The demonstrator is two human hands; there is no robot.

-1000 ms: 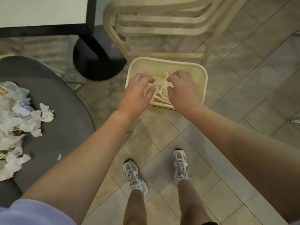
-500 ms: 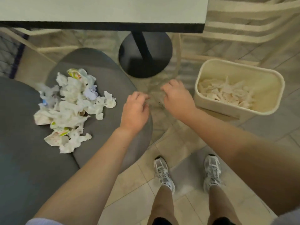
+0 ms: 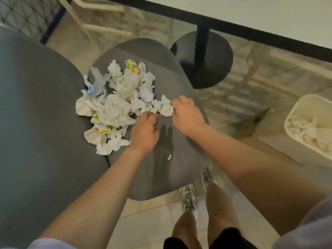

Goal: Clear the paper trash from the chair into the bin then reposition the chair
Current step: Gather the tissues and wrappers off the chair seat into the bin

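Note:
A heap of crumpled paper trash (image 3: 116,106), mostly white with a few printed scraps, lies on the grey chair seat (image 3: 176,169). My right hand (image 3: 186,115) is at the heap's right edge, its fingertips pinched on a white crumpled piece (image 3: 166,107). My left hand (image 3: 144,131) hovers just beside it over the seat, fingers curled, touching the near edge of the heap and holding nothing. The cream bin (image 3: 294,112) stands on the floor at the far right, with white paper inside. One tiny scrap (image 3: 169,156) lies alone on the seat.
The chair's grey backrest (image 3: 36,123) fills the left. A white table (image 3: 269,13) on a black pedestal base (image 3: 203,56) stands just beyond the seat. Pale wooden chair legs (image 3: 100,27) are behind. My legs and white shoes (image 3: 188,198) are on the tiled floor.
Both hands left the bin, swung left across the floor gap and reached the heap on the seat. My right hand has closed on a white piece.

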